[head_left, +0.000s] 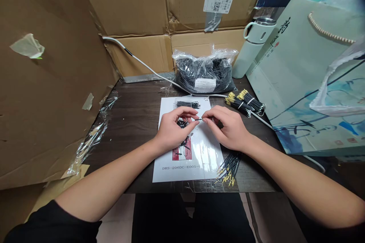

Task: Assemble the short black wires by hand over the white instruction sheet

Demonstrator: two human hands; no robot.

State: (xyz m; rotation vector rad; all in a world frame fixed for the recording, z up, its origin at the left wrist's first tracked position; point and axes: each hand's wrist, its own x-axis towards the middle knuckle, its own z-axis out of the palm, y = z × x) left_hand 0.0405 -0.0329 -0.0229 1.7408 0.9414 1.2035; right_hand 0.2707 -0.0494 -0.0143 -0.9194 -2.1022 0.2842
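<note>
Dark wood-grain table: printed sheet, bag of black pieces, banded wire bundles, loose gold-tipped wires, pale bottle.

An assembly workshop is suggested by the bag of black parts beyond the fingers, the wire bundles to their right, the printed sheet beneath and the cardboard behind.

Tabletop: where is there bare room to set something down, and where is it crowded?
The widest patch of tabletop lies between the printed sheet and the cardboard wall at left. A smaller one, front right, lies between loose wires and right forearm. Crowded: back right (plastic bag, bottle, wire bundles) and mid-sheet, around left hand and right hand.
</note>
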